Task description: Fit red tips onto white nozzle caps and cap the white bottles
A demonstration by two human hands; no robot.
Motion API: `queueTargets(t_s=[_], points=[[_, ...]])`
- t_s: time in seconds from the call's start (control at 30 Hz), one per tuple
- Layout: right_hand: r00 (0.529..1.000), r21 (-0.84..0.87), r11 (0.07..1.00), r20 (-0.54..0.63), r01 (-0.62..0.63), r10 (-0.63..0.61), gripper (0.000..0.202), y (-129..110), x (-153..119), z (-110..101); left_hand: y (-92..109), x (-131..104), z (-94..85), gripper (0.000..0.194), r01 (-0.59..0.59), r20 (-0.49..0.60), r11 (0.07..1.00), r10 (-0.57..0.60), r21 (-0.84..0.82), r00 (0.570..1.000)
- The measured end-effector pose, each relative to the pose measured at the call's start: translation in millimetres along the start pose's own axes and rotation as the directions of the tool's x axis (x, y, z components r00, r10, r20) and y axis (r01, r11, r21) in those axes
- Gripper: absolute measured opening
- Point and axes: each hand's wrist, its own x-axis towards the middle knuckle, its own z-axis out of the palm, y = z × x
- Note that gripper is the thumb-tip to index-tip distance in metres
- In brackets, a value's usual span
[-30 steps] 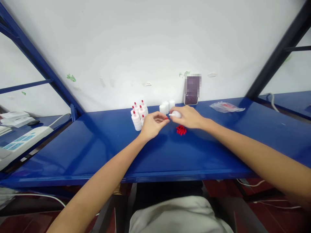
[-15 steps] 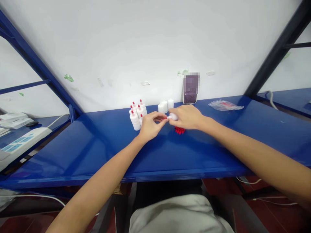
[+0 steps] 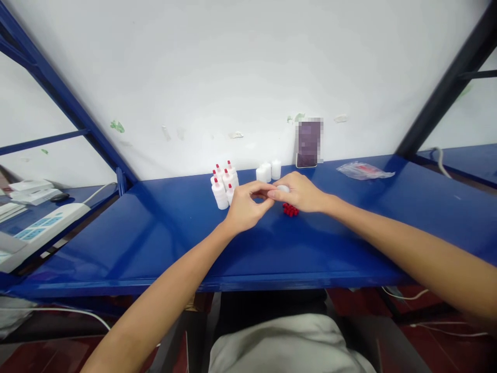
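At the far left, on a neighbouring blue surface, a loose stack of white boxes, a white power strip with pale-blue socket panels, and a black computer mouse just beside the boxes. Further right, on the glossy blue table, a tight cluster of upright white squeeze bottles with red-tipped nozzles. Next, beside that cluster and raised over the table, the left hand, with thumb and fingers curved into a ring and drawn in close at the tips; cannot tell, with the fingertips hiding the spot, about a hold on anything there. Behind, near the white wall, three plain white bottles in a small group. Right at the left fingertips, a single white bottle, visible only as a rounded patch, in the curled grip of the right hand. On the table just below, a small heap of red nozzle caps. Farther back, a phone propped against the wall, then, lying flat, a clear plastic bag with something red inside.
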Motion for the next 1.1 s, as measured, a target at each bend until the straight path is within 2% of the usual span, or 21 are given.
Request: queueTargets(t_s=[0.07,0.13,0.17,0.27,0.33,0.43,0.5,0.57,0.8,0.97,1.03,1.1], points=[[0.999,0.053,0.998,-0.018,0.034,-0.034,0.068,-1,0,0,5,5,-7.3,0.013,0.017,0.053,1.0,-0.016,-0.015,0.998],[0.998,0.101,0.994,-0.041,0.052,-0.048,0.066,-3,0,0,9,13,-22.9,0.015,-0.013,0.077,1.0,0.011,0.027,0.997],[0.998,0.125,0.991,-0.057,0.047,-0.04,0.064,-3,1,1,11,17,-33.6,0.016,-0.036,0.062,0.997,0.032,0.066,0.998],[0.991,0.212,0.977,-0.131,-0.006,0.034,0.06,-2,2,2,13,31,-71.8,0.02,-0.083,-0.071,0.963,0.104,0.256,0.992],[0.978,0.256,0.966,-0.194,-0.028,0.079,0.058,0,2,3,10,38,-94.6,0.019,-0.104,-0.053,0.897,0.14,0.429,0.989],[0.957,0.255,0.967,-0.275,-0.023,0.095,0.054,3,3,4,1,41,-114.5,0.018,-0.162,0.092,0.746,0.134,0.646,0.987],[0.949,0.238,0.971,-0.3,-0.027,0.1,0.053,5,3,4,-6,40,-118.8,0.019,-0.198,0.189,0.666,0.086,0.72,0.978],[0.946,0.226,0.973,-0.307,-0.037,0.108,0.053,7,3,4,-11,38,-119.6,0.021,-0.209,0.234,0.615,0.041,0.76,0.971],[0.952,0.2,0.978,-0.283,-0.056,0.112,0.049,12,3,6,-15,31,-120.5,0.025,-0.222,0.266,0.535,-0.005,0.815,0.964],[0.949,0.2,0.978,-0.296,-0.055,0.114,0.046,13,3,8,-12,30,-122.6,0.026,-0.215,0.258,0.536,-0.005,0.816,0.966],[0.946,0.205,0.977,-0.303,-0.054,0.116,0.045,12,3,8,-8,30,-119.1,0.023,-0.205,0.2,0.567,0.071,0.798,0.977],[0.94,0.224,0.973,-0.318,-0.055,0.126,0.045,9,3,8,-1,30,-109.4,0.02,-0.202,0.115,0.636,0.175,0.745,0.978]])
